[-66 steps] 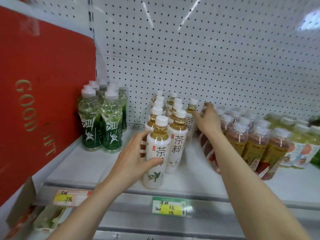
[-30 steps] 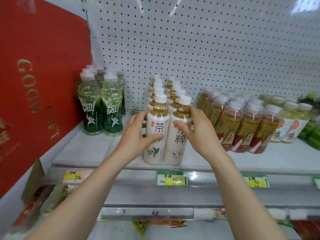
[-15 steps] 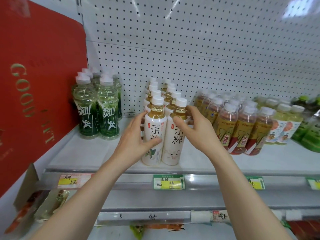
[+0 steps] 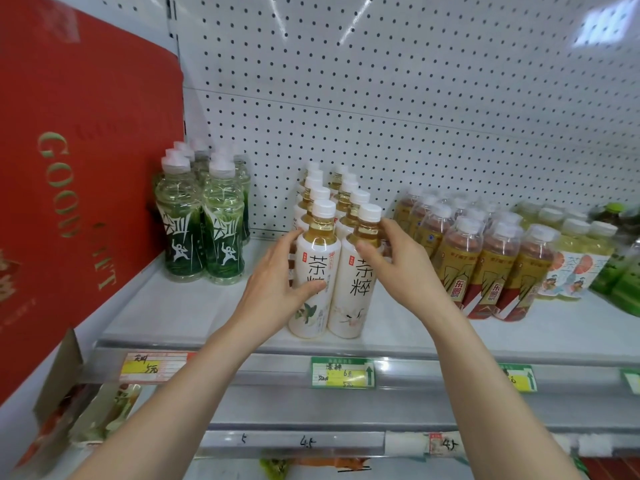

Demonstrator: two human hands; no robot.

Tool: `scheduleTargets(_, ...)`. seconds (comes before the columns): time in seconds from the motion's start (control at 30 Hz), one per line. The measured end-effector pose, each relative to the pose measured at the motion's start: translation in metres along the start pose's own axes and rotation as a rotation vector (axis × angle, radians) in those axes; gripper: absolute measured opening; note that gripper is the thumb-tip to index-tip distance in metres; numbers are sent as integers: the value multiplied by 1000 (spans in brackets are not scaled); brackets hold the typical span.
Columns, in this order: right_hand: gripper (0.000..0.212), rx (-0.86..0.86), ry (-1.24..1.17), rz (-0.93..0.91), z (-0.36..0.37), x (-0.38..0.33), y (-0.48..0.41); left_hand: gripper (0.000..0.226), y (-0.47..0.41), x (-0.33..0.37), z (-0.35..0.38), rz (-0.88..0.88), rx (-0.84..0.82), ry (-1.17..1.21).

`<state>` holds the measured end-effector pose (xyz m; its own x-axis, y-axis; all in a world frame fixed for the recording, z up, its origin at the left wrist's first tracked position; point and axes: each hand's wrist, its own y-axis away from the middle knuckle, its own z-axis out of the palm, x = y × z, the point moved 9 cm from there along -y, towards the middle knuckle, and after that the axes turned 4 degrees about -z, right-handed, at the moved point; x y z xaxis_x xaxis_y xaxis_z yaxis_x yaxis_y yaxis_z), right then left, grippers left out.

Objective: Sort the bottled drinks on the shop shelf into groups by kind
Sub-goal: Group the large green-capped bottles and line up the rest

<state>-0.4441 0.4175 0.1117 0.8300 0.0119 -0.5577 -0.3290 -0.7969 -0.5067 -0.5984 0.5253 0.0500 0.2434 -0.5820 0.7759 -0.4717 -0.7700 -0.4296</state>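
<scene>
Two rows of white-labelled tea bottles stand in the middle of the shelf (image 4: 207, 313). My left hand (image 4: 273, 289) grips the front left white tea bottle (image 4: 317, 268) around its label. My right hand (image 4: 398, 268) holds the front right white tea bottle (image 4: 356, 299) at its shoulder, thumb in front and fingers behind. Both bottles stand upright side by side near the shelf's front edge. A cluster of green bottles (image 4: 201, 223) sits at the left. Amber bottles with red-and-yellow labels (image 4: 485, 265) are grouped on the right.
A red board (image 4: 76, 174) with gold letters walls off the left side. Pale yellow-green bottles (image 4: 571, 265) and darker green ones (image 4: 623, 278) stand at the far right. A white pegboard (image 4: 381, 98) backs the shelf. Price tags (image 4: 341, 372) line the front rail.
My right hand came back from the rear of the tea rows to the front right bottle. Since half a second ago both hands keep their hold; only the view has shifted slightly.
</scene>
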Motion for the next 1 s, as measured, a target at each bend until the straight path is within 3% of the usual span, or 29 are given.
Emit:
scheduleTargets(0.33,29,-17,64,48,-1,2,-8,87,-1,3,2,15,1,-6)
scheduleTargets(0.4,41,-37,70,35,-2,3,-10,89,0,6,0,13,11,-29)
scheduleTargets(0.5,76,-48,-30,33,-3,5,-16,88,-1,15,-1,37,-27,-11)
scheduleTargets(0.63,54,62,-199,88,-30,18,-51,68,-30,20,-23,-55,46,151)
scheduleTargets(0.77,33,57,-91,110,-33,43,-125,41,-88,25,-44,-37,133,30)
scheduleTargets(0.93,40,-268,-70,182,11,59,-193,38,-142,17,-31,-90,-31,-19)
scheduleTargets(1.0,33,-337,-57,174,23,59,-202,38,-144,10,-16,-127,-135,21)
